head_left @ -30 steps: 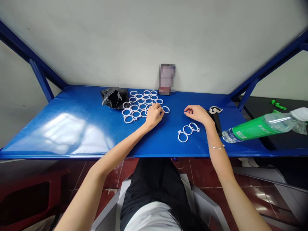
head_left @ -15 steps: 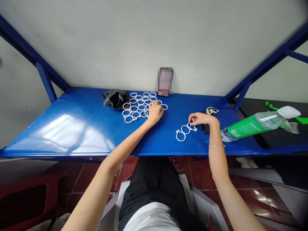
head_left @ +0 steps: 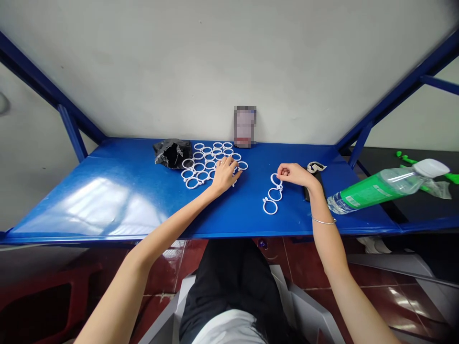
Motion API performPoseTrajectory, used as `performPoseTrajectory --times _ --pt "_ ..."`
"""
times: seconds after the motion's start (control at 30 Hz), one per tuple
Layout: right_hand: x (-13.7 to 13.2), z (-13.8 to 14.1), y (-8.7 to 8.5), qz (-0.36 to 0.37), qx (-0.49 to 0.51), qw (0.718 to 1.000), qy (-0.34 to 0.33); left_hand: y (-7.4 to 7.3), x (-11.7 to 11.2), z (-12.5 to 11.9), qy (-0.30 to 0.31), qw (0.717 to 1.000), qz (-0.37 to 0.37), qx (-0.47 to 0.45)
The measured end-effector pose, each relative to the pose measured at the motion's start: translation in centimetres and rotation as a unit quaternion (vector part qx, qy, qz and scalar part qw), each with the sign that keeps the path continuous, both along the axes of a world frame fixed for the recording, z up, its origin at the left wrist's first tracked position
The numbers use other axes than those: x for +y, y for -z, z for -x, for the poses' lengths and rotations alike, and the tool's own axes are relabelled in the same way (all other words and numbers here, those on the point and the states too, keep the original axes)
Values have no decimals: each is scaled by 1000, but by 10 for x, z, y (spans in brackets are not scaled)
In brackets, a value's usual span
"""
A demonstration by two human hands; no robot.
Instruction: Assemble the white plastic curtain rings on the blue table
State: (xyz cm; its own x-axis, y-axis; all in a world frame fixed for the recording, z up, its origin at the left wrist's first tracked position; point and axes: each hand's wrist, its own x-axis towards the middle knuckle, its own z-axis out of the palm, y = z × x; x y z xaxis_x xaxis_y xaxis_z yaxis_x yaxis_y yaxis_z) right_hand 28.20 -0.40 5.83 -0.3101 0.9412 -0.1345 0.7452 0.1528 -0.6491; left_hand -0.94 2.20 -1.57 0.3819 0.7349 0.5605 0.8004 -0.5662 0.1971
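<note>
Several white plastic rings with small eyelets, like curtain rings (head_left: pixel 192 183), lie spread in a cluster on the blue table. My left hand (head_left: pixel 224 177) rests over the right part of this cluster, fingers stretched and apart, hiding some rings beneath it. Off to the right, my right hand (head_left: pixel 293 173) pinches the edge of a white ring (head_left: pixel 273 179) between thumb and fingertips. Below that one, a second ring (head_left: pixel 275 194) and a third ring (head_left: pixel 270 207) form a short column towards me, close together or touching.
A torn black plastic bag (head_left: pixel 172 154) stands left of the cluster. A phone-like blurred object (head_left: pixel 245 126) leans on the wall. Beside my right wrist are a dark flat object (head_left: pixel 320 177), a cream-coloured strap-like item (head_left: pixel 316 167) and a green-labelled bottle (head_left: pixel 373 191).
My right hand has shifted slightly up and left, and its ring now sits at the top of a straighter column. My left hand has moved slightly left over the cluster, its fingers more spread.
</note>
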Motion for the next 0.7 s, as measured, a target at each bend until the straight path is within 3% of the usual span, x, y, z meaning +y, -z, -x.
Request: performPoseTrajectory --times 0.1,0.2,0.3,0.53,0.7 --pt "0 16 7 -42 93 994 26 -7 -11 1 81 997 -12 -9" --pt "-1 41 20 -33 184 982 33 -12 -22 -4 167 985 -31 -29" --pt "-2 66 35 -10 254 966 49 -14 -29 -8 206 977 -29 -49" --pt "-10 92 49 85 348 933 37 -6 -24 -1 190 978 -10 -82" --pt "-15 97 49 88 390 916 24 -5 -20 4 140 979 59 -138"
